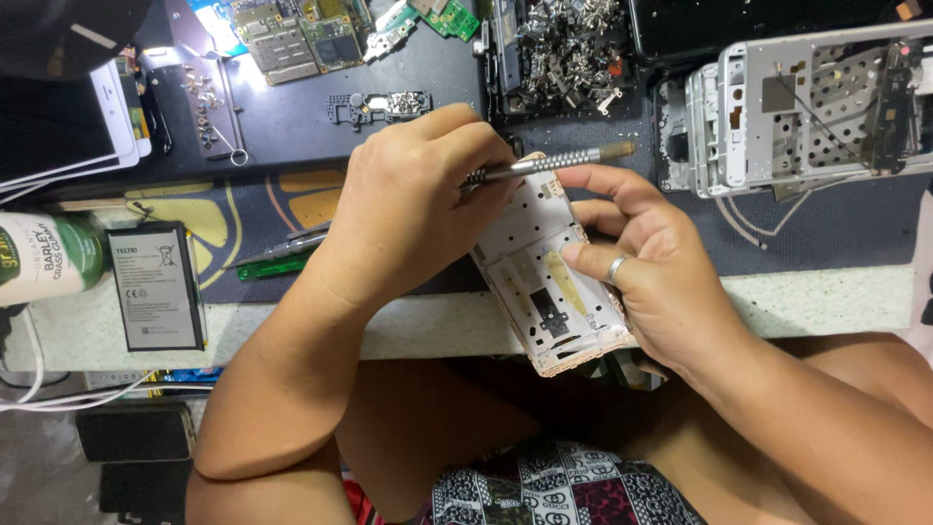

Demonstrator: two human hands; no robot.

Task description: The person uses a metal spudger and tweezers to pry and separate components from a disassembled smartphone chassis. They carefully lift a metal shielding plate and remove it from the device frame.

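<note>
Your right hand (651,267) cradles the white, opened phone frame (549,282) over the bench edge, steadying it, while your left hand (408,209) grips the knurled metal screwdriver (544,165) pressed against it.

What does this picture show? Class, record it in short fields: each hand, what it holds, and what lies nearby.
left hand: grips a metal tool
right hand: holds a white phone frame, ring on one finger
tool tip: hidden under the left hand
left of hands: battery, tweezers
behind: circuit boards, pile of metal parts, second frame
</note>
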